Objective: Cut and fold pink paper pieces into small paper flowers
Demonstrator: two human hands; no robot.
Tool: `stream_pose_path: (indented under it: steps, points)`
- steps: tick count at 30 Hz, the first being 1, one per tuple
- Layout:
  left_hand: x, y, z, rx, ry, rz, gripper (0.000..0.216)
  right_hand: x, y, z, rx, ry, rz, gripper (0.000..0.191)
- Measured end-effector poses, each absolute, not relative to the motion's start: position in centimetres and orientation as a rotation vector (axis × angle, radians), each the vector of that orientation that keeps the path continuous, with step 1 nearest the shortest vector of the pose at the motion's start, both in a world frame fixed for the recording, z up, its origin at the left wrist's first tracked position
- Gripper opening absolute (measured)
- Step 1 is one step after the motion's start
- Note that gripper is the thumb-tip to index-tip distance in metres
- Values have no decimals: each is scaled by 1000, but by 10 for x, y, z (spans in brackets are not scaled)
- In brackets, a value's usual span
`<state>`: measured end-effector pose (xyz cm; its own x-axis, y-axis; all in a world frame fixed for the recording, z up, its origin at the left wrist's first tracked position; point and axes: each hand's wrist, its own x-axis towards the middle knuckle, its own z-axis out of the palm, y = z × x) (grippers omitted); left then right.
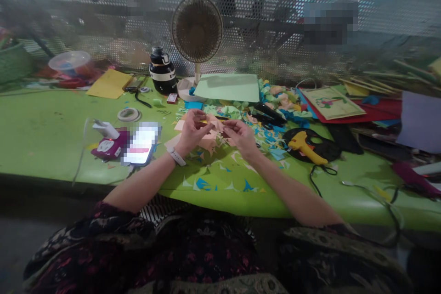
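Between my two hands, above the green table, is a peach paper piece (215,122) with a crinkled, cut shape. My left hand (193,132), with a white band on its wrist, pinches the paper's left side. The fingertips of my right hand (240,136) are closed on its right edge. More peach paper (208,143) lies just below and beside my hands. Small green, blue and white paper scraps (267,133) are scattered around them. A black stapler-like tool (268,113) rests beyond my right hand.
A lit phone (141,144) and a purple power adapter (109,146) lie at left, near a tape roll (128,114). Behind stand a black bottle (163,73) and a fan (197,30). A yellow glue gun (305,147) and stacked papers (334,102) are at right.
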<state>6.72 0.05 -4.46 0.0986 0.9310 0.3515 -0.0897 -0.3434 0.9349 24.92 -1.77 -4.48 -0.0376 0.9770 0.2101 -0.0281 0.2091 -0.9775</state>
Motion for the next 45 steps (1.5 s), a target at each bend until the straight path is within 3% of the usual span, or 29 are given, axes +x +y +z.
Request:
stream_pose_path:
  steps: [8, 19, 45]
  points:
    - [66, 2, -47, 1559, 866, 1357, 35, 251, -17, -46, -995, -1374, 1116, 39]
    - [67, 2, -46, 1195, 842, 1306, 36, 252, -24, -39, -924, -1424, 1161, 36]
    - [67, -1, -42, 1198, 865, 1299, 40, 253, -22, -44, -931, -1395, 1152, 36]
